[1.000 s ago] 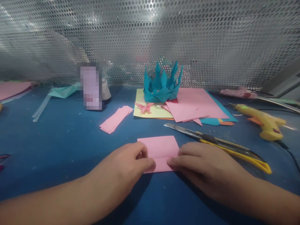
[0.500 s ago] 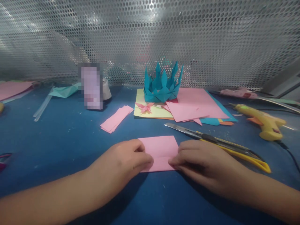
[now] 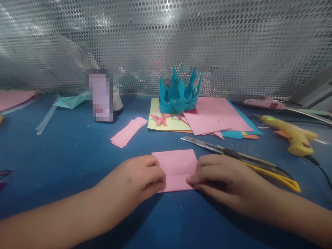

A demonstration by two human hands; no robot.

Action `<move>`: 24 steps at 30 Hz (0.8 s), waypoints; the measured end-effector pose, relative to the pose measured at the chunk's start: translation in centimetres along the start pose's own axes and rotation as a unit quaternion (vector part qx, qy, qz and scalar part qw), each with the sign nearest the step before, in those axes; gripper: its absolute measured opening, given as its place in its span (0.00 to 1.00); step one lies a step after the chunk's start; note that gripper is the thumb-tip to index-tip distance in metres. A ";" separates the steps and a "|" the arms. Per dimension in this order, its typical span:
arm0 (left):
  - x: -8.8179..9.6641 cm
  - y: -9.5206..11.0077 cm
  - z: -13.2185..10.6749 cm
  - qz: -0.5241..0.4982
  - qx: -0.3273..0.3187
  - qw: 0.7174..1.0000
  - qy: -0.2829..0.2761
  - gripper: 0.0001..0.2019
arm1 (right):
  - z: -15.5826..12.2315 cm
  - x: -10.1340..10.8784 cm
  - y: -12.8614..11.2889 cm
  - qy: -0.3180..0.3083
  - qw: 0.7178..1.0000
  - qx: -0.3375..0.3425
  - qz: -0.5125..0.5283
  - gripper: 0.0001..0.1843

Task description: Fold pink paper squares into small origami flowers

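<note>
L. hand (image 3: 138, 176) and R. hand (image 3: 224, 174) each pinch a near side of creased rectangular pink paper sheet (image 3: 178, 163), lying betw. both grips on blue desk (image 3: 64, 162); rec. even pressure each side, edges kept sq.

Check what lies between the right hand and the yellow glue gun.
The cutter lies between the right hand and the yellow glue gun, in the head view.

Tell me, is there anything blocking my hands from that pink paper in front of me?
Nothing visible: the left hand and right hand both touch the pink paper, so neither grip is blocked. The utility knife lies beyond the right hand, not between it and the paper.
</note>
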State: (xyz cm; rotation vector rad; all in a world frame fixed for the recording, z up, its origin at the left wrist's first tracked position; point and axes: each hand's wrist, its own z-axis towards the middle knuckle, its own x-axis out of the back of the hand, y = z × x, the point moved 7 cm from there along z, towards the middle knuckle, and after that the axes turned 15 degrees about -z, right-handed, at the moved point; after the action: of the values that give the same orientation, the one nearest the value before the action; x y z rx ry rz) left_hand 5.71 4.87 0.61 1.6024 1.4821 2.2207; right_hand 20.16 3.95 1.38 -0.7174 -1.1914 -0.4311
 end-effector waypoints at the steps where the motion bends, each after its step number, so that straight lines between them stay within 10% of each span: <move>1: 0.0 0.0 0.0 -0.005 -0.001 1.000 0.001 0.07 | 0.0 0.0 0.0 0.000 1.000 -0.001 0.004 0.10; 24: 0.0 0.5 0.0 0.034 0.028 0.999 -0.005 0.09 | -0.1 0.4 -0.3 0.015 0.999 0.015 -0.025 0.11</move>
State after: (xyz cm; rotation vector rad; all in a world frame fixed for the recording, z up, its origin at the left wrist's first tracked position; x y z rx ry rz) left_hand 5.94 4.58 0.91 1.7024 1.5221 2.2218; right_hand 20.18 3.68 1.78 -0.6543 -1.1872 -0.4636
